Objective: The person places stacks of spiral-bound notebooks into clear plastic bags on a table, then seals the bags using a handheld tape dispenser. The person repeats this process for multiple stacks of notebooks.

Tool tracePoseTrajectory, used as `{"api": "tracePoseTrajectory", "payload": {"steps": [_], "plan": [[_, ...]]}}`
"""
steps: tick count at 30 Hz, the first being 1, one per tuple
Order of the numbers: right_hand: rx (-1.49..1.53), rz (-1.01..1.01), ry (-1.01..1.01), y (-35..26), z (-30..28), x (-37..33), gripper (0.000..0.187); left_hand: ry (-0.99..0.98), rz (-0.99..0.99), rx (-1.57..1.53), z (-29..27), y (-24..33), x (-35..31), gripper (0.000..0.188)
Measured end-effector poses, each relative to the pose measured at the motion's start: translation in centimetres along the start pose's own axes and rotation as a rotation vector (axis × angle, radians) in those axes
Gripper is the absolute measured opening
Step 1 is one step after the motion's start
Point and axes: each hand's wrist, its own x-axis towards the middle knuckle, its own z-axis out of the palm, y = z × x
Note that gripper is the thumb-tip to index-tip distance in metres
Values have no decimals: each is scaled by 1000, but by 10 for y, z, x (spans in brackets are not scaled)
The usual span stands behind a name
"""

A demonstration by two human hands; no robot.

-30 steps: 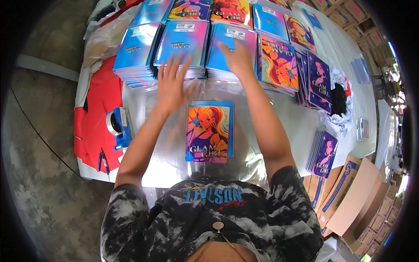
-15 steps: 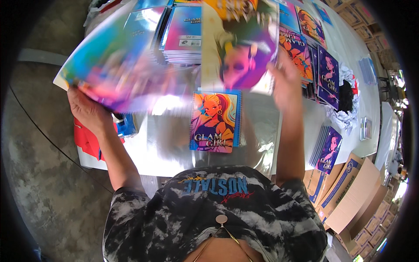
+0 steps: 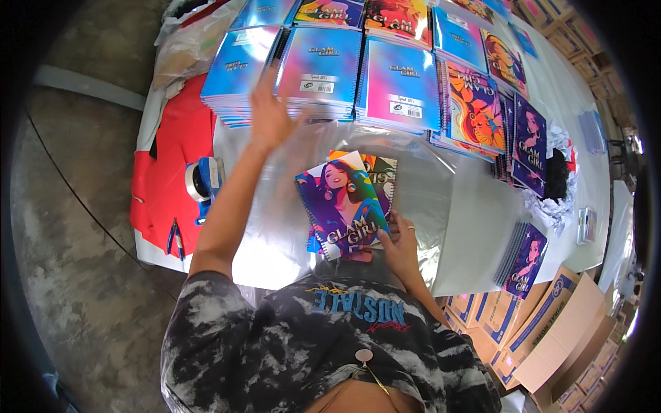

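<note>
At least three bright, spiral-bound paper notebooks [image 3: 341,206] lie in one crooked pile on the white table [image 3: 471,220]. The right hand [image 3: 401,242] holds their edge. The blurry left hand [image 3: 272,120] is by one tall stack of shiny blue-and-pink notebooks [image 3: 323,65]; I can't tell its grip. Two thin blue pens [image 3: 179,239] lie left.

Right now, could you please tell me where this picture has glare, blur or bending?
Head view: bright white glare on the clear plastic sheet; head view: the left hand looks smeared, probably by motion, while the right hand and the front notebook look sharper; head view: the white table has edges that curve, and the corners are black.
</note>
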Motion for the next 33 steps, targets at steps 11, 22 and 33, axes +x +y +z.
{"api": "tracePoseTrajectory", "payload": {"steps": [11, 22, 33], "plan": [[-76, -36, -42, -6, -13, 6, 41, 199, -737, -725, -119, -7, -15, 39], [34, -381, 203, -60, -73, 102, 34, -1106, -816, -302, -83, 87, -138, 58], [-426, -259, 267, -201, -44, 449, 54, -171, -464, 85, 54, -187, 207, 74]]}}
